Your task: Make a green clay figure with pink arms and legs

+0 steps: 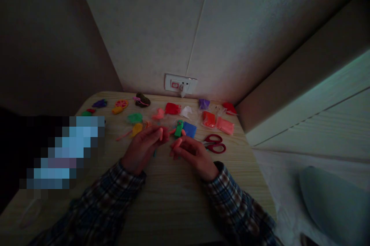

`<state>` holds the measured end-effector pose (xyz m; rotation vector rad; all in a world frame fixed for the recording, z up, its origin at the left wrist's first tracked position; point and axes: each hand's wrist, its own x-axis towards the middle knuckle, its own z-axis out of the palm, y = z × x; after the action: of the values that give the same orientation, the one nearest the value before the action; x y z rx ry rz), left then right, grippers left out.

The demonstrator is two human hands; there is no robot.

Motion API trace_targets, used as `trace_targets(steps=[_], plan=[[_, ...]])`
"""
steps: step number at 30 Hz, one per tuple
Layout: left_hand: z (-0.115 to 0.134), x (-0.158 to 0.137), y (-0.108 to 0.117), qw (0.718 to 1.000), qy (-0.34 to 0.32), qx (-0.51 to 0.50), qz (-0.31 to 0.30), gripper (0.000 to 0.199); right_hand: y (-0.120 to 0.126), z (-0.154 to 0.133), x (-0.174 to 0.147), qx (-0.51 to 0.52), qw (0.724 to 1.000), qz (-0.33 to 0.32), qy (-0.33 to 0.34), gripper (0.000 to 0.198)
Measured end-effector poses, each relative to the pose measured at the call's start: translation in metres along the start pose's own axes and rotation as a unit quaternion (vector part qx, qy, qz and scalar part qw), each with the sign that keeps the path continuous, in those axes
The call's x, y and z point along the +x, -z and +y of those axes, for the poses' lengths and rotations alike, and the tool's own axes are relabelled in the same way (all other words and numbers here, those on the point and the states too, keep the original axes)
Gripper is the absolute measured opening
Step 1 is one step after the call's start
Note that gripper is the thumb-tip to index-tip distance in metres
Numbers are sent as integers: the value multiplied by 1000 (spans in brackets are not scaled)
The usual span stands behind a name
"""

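Note:
Near the middle of the table, my left hand [143,148] is closed in a pinch on a small strip of pink clay [161,134]. My right hand [195,154] also pinches a small piece of pink clay [178,143], its fingers curled just right of the left hand. The two hands are apart. Just beyond them is a small green clay figure [179,128] with pink arms, beside a blue square packet [189,129]. Red-handled scissors [215,148] lie to the right of my right hand, their blades partly hidden.
Several clay packets lie toward the back, including a red one [172,108], a green one [135,117] and a pink one [225,126]. A brown clay shape [142,100] and a yellow-and-red one [121,104] sit back left. A blurred-out object [69,151] is at left. Behind is a wall socket [180,83].

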<state>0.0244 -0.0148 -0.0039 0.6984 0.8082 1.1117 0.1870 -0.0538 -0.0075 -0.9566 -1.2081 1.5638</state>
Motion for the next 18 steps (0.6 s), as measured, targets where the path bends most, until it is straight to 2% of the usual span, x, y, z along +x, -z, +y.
trace_targets(steps=[11, 18], plan=[[1, 0, 1, 1000, -14, 14, -12, 29, 3, 0, 0, 19, 1000, -5, 18, 27], [1, 0, 1, 1000, -7, 13, -20, 30, 4, -2, 0, -5, 999, 8, 31, 31]])
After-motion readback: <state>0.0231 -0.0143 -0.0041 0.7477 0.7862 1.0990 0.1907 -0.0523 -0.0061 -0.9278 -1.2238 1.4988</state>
